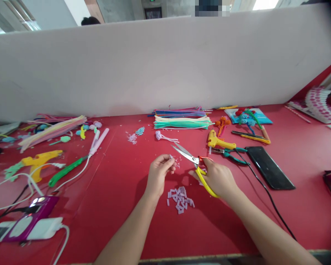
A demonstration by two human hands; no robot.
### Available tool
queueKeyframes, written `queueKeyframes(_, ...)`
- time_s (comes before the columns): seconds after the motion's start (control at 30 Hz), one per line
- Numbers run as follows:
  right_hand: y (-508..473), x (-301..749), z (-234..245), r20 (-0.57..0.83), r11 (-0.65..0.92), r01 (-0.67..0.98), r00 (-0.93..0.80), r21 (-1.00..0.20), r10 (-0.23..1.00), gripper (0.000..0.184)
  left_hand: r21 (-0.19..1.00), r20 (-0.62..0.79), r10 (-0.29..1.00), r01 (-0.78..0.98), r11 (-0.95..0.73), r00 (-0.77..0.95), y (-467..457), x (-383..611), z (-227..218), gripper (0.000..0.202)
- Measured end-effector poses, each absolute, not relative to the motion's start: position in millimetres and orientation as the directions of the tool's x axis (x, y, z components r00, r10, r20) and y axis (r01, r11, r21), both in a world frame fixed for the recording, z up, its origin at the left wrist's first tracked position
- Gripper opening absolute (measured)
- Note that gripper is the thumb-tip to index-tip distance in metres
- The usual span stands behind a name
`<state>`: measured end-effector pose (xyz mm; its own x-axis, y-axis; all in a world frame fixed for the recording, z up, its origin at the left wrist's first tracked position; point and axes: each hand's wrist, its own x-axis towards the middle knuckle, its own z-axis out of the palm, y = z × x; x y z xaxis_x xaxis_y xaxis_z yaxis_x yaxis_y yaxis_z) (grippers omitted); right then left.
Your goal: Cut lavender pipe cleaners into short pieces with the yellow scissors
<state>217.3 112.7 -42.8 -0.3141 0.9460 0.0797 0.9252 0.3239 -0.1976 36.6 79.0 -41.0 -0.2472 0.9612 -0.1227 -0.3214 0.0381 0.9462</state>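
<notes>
In the middle of the head view, my left hand (157, 173) is closed in a pinch on a small lilac piece (171, 156), its tip showing at the fingertips. My right hand (220, 177) grips scissors (206, 184) with yellow and orange handles. Their blades are parted and point up and left, near my left fingertips. Thin lilac trimmings (178, 162) lie between the hands. Below them is a loose pile of short lilac pieces (181, 198). A few more lilac bits are partly hidden by my right hand. Beyond the blades lies a lilac pipe-cleaner shape (165, 137) with trailing stems.
Bundled pipe cleaners (183, 119) lie by the white partition (154, 70). To the right are a yellow glue gun (219, 141), pliers (233, 154), a black phone (269, 167) and a cable. At left are another glue gun (41, 160), a hair straightener (98, 141) and a power strip (30, 221).
</notes>
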Motion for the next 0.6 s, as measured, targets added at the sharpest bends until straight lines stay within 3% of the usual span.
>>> queueKeyframes(0.2,115,216,-40,0.031,0.331,0.833,-0.354,-0.443,0.935,0.027,0.998,-0.032,0.994,0.054,0.037,-0.106,77,43,-45,0.012)
queueKeyframes(0.33,110,213,-42,0.005,0.338,0.709,-0.426,-0.619,0.905,0.024,0.932,0.107,0.994,0.345,-0.111,0.033,74,54,-47,0.010)
queueKeyframes(0.47,108,212,-44,-0.024,0.320,0.646,-0.465,-0.693,0.885,0.021,0.868,0.125,0.982,0.463,-0.177,0.140,71,62,-49,0.012)
queueKeyframes(0.6,118,223,-43,-0.035,0.294,0.647,-0.445,-0.704,0.895,0.019,0.834,0.129,0.982,0.520,-0.183,0.139,72,60,-48,0.014)
